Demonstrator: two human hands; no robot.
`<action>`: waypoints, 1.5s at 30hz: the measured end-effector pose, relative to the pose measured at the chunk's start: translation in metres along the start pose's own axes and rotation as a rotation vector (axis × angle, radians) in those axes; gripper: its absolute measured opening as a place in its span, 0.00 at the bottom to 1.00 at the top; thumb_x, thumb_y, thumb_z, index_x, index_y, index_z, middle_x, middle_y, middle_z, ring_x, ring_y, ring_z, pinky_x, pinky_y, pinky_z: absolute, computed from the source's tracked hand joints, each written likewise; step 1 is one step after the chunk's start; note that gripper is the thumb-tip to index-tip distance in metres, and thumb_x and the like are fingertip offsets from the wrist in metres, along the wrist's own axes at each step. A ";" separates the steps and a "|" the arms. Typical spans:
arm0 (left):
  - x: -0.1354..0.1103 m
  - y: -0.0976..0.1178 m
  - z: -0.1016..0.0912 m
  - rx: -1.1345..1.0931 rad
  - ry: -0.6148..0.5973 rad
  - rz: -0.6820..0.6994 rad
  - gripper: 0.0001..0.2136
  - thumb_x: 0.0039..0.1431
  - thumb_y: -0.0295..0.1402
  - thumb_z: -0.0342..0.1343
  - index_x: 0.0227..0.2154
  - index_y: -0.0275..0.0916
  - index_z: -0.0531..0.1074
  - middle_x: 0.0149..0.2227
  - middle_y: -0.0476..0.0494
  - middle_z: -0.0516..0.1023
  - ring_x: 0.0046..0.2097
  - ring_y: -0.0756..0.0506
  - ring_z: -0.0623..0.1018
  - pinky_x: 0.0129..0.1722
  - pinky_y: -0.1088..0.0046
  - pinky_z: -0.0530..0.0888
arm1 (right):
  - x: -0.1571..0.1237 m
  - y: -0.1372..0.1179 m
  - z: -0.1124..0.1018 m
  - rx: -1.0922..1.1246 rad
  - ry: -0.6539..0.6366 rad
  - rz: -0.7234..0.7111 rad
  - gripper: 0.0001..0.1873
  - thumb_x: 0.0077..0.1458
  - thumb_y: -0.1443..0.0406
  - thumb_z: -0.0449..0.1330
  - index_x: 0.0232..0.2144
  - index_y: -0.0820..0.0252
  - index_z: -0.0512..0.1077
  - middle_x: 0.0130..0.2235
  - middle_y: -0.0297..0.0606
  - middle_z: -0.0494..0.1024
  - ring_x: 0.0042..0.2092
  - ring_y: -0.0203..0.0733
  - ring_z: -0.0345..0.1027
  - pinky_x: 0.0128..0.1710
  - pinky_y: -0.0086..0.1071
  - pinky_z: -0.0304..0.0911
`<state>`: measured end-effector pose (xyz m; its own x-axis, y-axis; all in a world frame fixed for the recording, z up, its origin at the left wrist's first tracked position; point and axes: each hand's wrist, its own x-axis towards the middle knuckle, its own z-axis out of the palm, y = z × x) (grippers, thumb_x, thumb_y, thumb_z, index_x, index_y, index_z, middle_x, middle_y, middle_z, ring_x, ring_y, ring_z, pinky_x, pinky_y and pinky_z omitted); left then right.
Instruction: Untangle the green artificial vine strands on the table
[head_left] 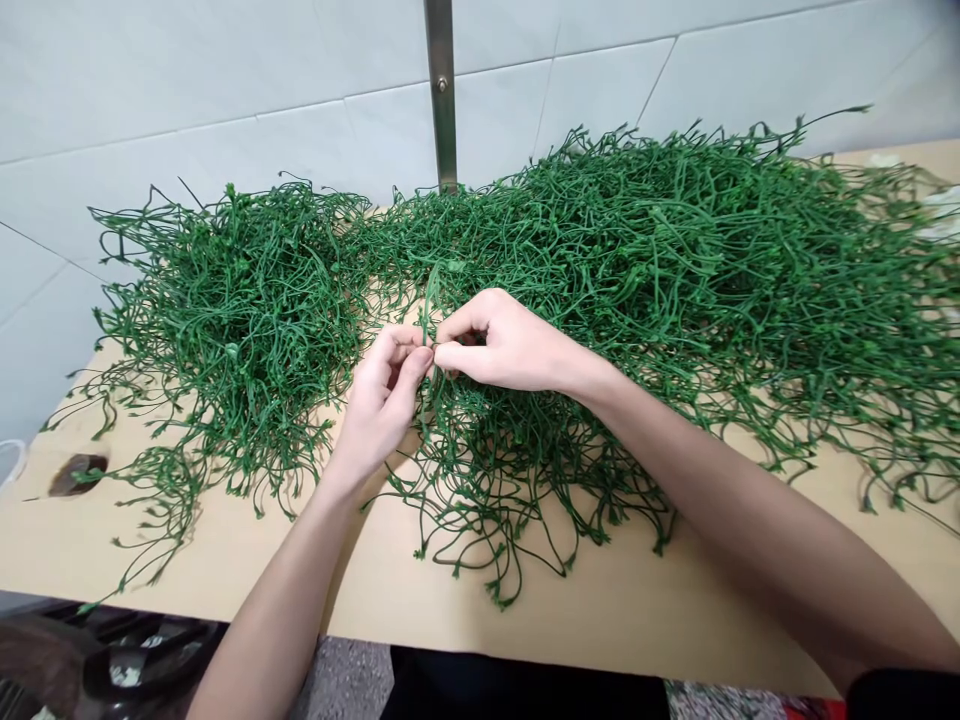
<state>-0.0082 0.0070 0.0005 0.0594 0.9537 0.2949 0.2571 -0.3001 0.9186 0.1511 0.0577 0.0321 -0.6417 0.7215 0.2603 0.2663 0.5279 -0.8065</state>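
My left hand (pixel 381 400) and my right hand (pixel 517 345) meet over the middle of the table. The left pinches thin green plastic stems (pixel 430 300), which stick up between its thumb and finger. My right thumb and forefinger are pinched together against the left fingertips; what they hold there is hidden. Beneath and behind the right hand spreads a long heap of tangled green stems (pixel 660 240) with small tufted ends. A smaller heap of similar stems (pixel 240 300) lies left of my hands.
The pale wooden tabletop (pixel 600 610) carries both heaps. A hole (pixel 79 474) is cut near its left end, with a few loose stems (pixel 161 510) beside it. A metal post (pixel 441 100) stands at the tiled wall (pixel 225 70). Below the left edge is a dark brown plastic object (pixel 112 660).
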 end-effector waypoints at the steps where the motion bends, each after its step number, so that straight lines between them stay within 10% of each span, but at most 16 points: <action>1: 0.000 0.000 0.000 -0.017 -0.008 -0.008 0.11 0.59 0.44 0.56 0.31 0.41 0.69 0.23 0.52 0.64 0.25 0.51 0.64 0.25 0.74 0.61 | 0.000 0.000 0.000 0.019 0.005 0.001 0.15 0.47 0.68 0.53 0.11 0.62 0.61 0.15 0.26 0.52 0.23 0.28 0.44 0.26 0.30 0.44; 11: 0.005 -0.004 -0.004 -0.300 -0.048 -0.170 0.12 0.56 0.43 0.60 0.30 0.40 0.68 0.21 0.53 0.67 0.22 0.53 0.66 0.21 0.77 0.62 | 0.002 0.010 0.012 0.118 0.104 -0.034 0.10 0.43 0.72 0.52 0.17 0.64 0.71 0.18 0.30 0.68 0.23 0.29 0.55 0.25 0.27 0.50; 18: 0.006 -0.002 -0.004 -0.085 0.141 -0.062 0.10 0.57 0.40 0.60 0.31 0.38 0.70 0.22 0.53 0.68 0.23 0.54 0.65 0.22 0.79 0.61 | 0.001 0.005 -0.003 -0.049 0.225 -0.009 0.10 0.50 0.68 0.55 0.24 0.64 0.75 0.26 0.34 0.75 0.27 0.32 0.59 0.30 0.29 0.53; 32: 0.004 -0.004 -0.004 0.034 0.188 0.048 0.07 0.58 0.37 0.59 0.32 0.38 0.72 0.23 0.52 0.72 0.24 0.54 0.67 0.23 0.80 0.62 | -0.001 0.004 -0.002 0.001 0.038 -0.060 0.07 0.51 0.66 0.62 0.25 0.64 0.74 0.26 0.31 0.74 0.29 0.31 0.64 0.33 0.28 0.57; 45: 0.004 -0.007 -0.004 -0.201 0.039 -0.075 0.10 0.57 0.40 0.60 0.31 0.39 0.70 0.24 0.53 0.68 0.27 0.53 0.66 0.28 0.78 0.64 | -0.003 0.005 0.011 -0.614 0.140 -0.266 0.13 0.54 0.66 0.51 0.20 0.61 0.69 0.24 0.36 0.72 0.32 0.39 0.58 0.36 0.38 0.49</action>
<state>-0.0137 0.0130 -0.0034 0.0090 0.9730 0.2306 0.0616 -0.2307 0.9711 0.1463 0.0537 0.0214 -0.6535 0.5615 0.5076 0.4990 0.8239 -0.2689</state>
